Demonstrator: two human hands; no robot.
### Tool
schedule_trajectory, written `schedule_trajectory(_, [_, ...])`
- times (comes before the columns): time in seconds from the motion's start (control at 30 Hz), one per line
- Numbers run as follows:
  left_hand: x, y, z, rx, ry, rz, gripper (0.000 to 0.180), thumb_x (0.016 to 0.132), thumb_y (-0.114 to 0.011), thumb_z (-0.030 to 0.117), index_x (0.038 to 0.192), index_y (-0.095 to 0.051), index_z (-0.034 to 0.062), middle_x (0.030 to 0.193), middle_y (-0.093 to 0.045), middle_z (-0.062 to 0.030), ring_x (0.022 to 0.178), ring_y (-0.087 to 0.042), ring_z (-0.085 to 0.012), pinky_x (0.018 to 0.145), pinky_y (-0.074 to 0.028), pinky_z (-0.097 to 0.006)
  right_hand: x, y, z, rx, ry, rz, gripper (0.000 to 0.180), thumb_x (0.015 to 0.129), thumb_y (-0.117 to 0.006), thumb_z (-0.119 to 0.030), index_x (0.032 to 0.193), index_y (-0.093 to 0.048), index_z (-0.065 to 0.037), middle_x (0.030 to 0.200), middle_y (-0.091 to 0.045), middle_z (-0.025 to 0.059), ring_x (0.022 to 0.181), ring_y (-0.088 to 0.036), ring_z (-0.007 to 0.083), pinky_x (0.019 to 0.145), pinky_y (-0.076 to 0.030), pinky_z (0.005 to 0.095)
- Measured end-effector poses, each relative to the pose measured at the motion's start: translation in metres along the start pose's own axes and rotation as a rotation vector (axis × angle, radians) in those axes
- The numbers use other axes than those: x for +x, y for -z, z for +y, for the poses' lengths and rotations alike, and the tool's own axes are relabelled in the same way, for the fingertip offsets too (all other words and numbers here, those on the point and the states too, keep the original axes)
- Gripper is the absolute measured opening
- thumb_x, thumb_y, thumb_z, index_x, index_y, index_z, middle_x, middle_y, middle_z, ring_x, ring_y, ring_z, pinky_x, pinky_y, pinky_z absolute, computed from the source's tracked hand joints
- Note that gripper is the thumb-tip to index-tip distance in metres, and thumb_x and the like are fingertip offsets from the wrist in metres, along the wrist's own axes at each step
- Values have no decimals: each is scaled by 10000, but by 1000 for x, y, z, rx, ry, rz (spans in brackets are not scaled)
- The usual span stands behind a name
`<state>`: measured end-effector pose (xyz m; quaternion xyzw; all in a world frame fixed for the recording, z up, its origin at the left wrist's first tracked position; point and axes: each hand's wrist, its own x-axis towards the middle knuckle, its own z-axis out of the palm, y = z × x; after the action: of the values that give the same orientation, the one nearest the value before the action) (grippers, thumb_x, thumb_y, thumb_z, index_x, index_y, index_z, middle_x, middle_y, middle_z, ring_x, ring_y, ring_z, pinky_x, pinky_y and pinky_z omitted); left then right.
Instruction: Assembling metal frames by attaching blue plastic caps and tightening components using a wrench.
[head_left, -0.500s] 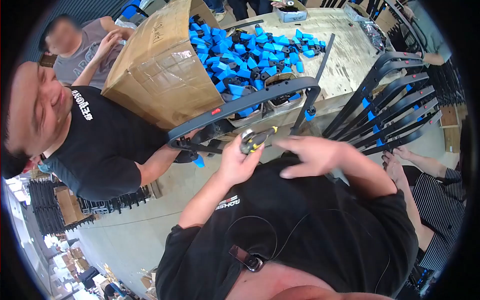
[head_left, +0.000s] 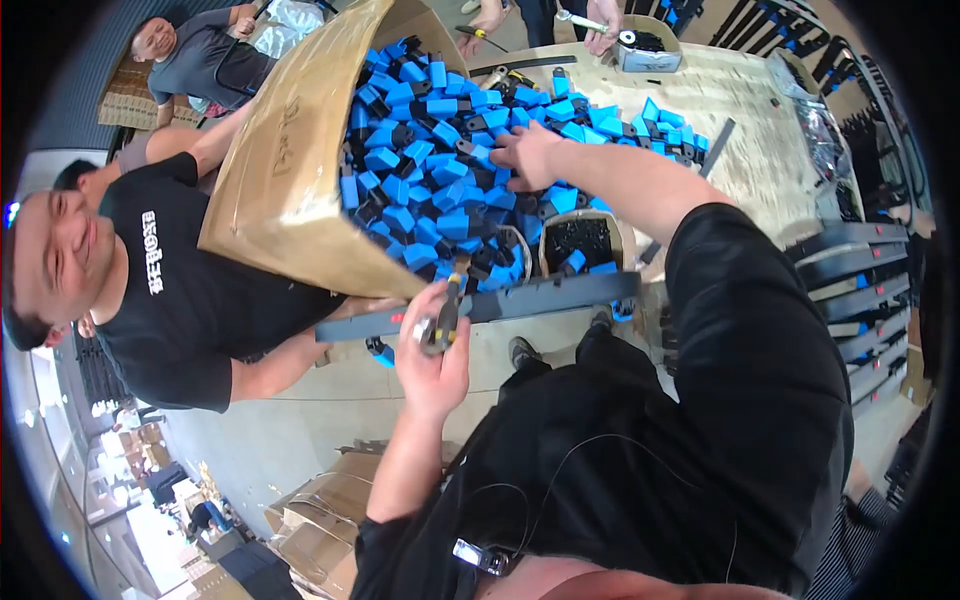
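My left hand [head_left: 433, 365] is closed around a screwdriver [head_left: 449, 312] with a black and yellow handle, its far end reaching toward the blue parts. A shiny round metal piece also shows in that grip; I cannot tell what it belongs to. My right hand [head_left: 530, 157] reaches into a heap of blue and black plastic parts [head_left: 450, 195], fingers apart and touching them. Some fingertips are hidden among the parts. Just beyond my left hand, a black curved frame bar [head_left: 540, 296] lies across in front of the table, held by a co-worker at the left.
The heap spills from a tilted cardboard box [head_left: 285, 170] onto a wooden table [head_left: 690, 85]. An open container of small black pieces [head_left: 582, 240] stands at the table's near edge. More black frames [head_left: 850, 290] are stacked at right. Across the table, another person's hands [head_left: 600, 25] hold tools.
My right hand has moved from near my chest out to the heap. My left hand, still gripping the screwdriver, has shifted slightly left and lower. My view has turned toward the box and table.
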<state>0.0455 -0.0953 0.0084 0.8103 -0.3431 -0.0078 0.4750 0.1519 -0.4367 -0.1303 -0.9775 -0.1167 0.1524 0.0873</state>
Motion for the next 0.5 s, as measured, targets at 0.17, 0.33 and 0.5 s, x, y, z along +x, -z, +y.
schedule_trajectory(0.17, [-20,-21,-3,-187,349,241,209,909,-627,-36,1118,-641,-35,1156,-639,-147,1046,-625,-238,955,-480,-367,-11,-40,32,95,12,333,733,794,-746,-448,1401,-494,-124,1445,-520,118,1442,-388,285,1081,-384,564])
schedule_trajectory(0.33, [-11,-31,-10,-121,329,301,181,921,-589,-51,1092,-644,-23,1129,-633,-134,1043,-599,-218,950,-461,-353,-45,-40,82,34,-140,289,726,782,-730,-479,1424,-520,-213,1393,-568,144,1391,-454,299,1193,-290,534])
schedule_trajectory(0.5, [-10,-37,-9,-220,370,355,172,943,-568,-41,1101,-631,-18,1103,-624,-113,985,-571,-189,885,-461,-330,-129,-49,150,-26,-298,261,682,796,-717,-493,1385,-560,-188,1424,-551,163,1436,-413,283,1219,-180,605])
